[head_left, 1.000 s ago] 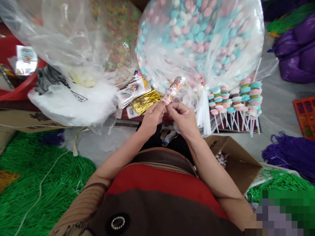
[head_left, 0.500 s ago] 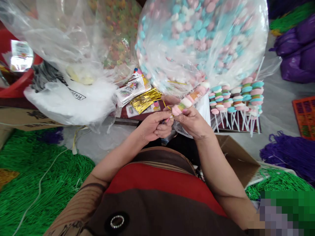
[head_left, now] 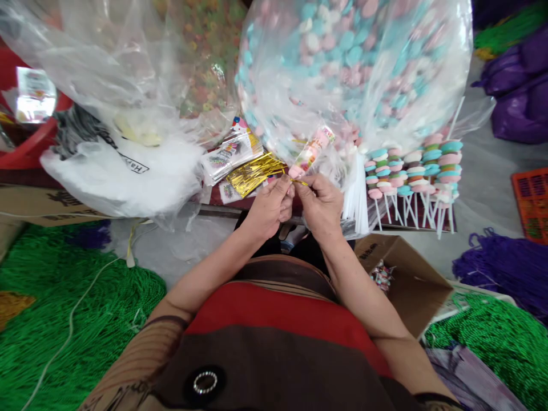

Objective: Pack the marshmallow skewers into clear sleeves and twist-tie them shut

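Note:
A marshmallow skewer (head_left: 311,151) in a clear printed wrapper stands tilted up and to the right, above my hands. My left hand (head_left: 270,206) is closed around its lower end, where the stick is hidden by the fingers. With thumb and forefinger, my right hand (head_left: 322,204) pinches a gold twist tie (head_left: 299,182) at the neck of the wrapper. Just left of the hands lie a pile of gold twist ties (head_left: 257,172) and a stack of printed wrappers (head_left: 231,158). White sticks (head_left: 355,197) lie to the right, beside a row of unwrapped marshmallow skewers (head_left: 413,171).
Behind the hands bulges a large clear bag of marshmallows (head_left: 351,63); another bag of orange and green sweets (head_left: 205,74) stands beside it. An open cardboard box (head_left: 411,285) sits low at right. Green cord (head_left: 64,308) heaps at left.
My right hand has shifted left and down from the wrapped marshmallows to the twist tie. The skewer now stands more upright, farther left. Wrapped pieces inside the box have come into view.

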The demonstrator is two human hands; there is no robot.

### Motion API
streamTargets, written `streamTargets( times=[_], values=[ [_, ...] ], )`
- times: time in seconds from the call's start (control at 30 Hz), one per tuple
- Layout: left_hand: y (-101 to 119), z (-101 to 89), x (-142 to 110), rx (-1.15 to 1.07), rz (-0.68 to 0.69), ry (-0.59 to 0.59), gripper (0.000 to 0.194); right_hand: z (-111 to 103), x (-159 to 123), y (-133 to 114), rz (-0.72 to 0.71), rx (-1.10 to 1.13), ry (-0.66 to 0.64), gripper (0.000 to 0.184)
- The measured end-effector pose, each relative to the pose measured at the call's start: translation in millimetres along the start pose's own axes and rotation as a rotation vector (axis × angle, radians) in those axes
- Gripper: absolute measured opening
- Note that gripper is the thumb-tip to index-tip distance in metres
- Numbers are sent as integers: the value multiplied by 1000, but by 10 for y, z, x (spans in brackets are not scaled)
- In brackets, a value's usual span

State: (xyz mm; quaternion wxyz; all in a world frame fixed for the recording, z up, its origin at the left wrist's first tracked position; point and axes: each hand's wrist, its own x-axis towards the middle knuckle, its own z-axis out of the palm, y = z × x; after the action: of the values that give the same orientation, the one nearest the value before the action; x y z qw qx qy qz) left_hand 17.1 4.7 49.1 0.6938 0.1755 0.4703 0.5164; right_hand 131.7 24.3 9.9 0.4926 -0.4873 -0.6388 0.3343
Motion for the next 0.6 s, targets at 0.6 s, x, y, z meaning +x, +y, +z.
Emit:
streamTargets(
  times=[0.6],
  values=[
    [-127, -262, 149, 488, 491, 107, 40, 2, -28, -28, -12, 6, -147, 23]
  ],
)
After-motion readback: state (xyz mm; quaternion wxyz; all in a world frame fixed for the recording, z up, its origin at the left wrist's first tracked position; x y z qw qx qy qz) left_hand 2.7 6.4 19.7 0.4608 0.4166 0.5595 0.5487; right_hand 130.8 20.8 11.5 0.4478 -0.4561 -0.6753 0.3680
